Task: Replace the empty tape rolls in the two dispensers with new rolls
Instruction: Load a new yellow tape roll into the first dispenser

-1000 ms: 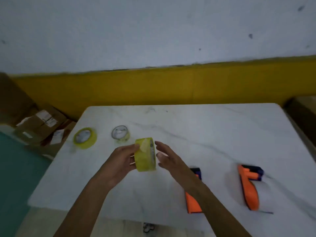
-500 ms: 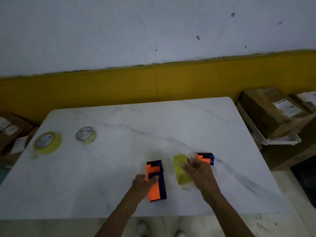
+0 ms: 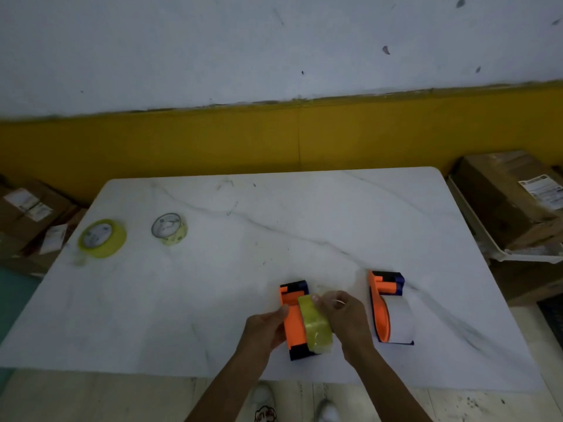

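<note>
On the white marble table near its front edge, my left hand grips the left side of an orange and dark blue tape dispenser. A yellow-green tape roll stands on edge against the dispenser's right side, and my right hand is shut on it from the right. A second orange and blue dispenser lies untouched to the right, with a pale roll or core in it. At the far left lie a full yellow roll and a thin, nearly used-up roll.
Cardboard boxes in a white tray stand right of the table, and more boxes sit on the floor at the left. A yellow-painted wall band runs behind the table. My shoes show below the front edge.
The yellow-green roll went from being held in the air in both hands to resting against the left dispenser. My left hand took hold of that dispenser. The view shifted right.
</note>
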A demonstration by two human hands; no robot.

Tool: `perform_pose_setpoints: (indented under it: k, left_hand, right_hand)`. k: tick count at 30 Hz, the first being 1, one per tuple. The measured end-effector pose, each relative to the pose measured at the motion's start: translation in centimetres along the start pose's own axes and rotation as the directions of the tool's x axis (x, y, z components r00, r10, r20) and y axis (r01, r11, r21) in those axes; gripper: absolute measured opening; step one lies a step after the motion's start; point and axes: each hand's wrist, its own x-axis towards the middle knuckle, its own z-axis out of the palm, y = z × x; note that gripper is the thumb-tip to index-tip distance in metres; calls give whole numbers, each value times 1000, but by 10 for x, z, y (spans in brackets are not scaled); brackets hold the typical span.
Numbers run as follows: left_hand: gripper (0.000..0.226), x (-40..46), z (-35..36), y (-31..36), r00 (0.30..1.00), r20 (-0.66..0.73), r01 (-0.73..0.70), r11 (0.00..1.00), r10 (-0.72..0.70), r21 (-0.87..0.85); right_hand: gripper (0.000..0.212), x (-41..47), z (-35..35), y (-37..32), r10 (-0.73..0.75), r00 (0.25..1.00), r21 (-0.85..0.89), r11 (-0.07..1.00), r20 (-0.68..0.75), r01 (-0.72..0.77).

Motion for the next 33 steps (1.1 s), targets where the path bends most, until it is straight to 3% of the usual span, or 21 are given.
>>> perform_pose_setpoints:
  k: [5,10,14,17,22,27,31,33]
  left_hand:
    - [56,0,11,-3,995,103,-20,997,13,68]
    - [61,-1,8,-9,974,214,-106,986,77,128]
    - [51,4,4,-3,974,203,-130,984,103,125]
    - [32,8,-2,2,974,194,-143,982,116,128]
    - [44,9,-4,9,989,138,-72,988,53,135]
    - [42,8,-3,4,948,305,-102,995,93,15]
    - [45,10,-8,-3,906,407,-204,963,117,176]
    - [54,14,-15,-9,893,437,-239,938,110,252]
  right_hand:
    - [18,-14,30,9,-8,1000,99,995,-24,11]
    - [25,-19,41,14,-29,999,157,987,23,25]
    - [25,-21,47,3,-82,995,194,979,64,69]
    - [19,-18,49,-13,-107,991,208,974,77,89]
    - [13,-12,48,-39,-186,979,229,960,85,162]
    - [14,-16,47,-31,-196,977,189,966,87,177]
    - [14,-15,55,-26,-286,958,67,957,22,284]
    - [14,-16,60,-35,-316,948,88,946,47,311]
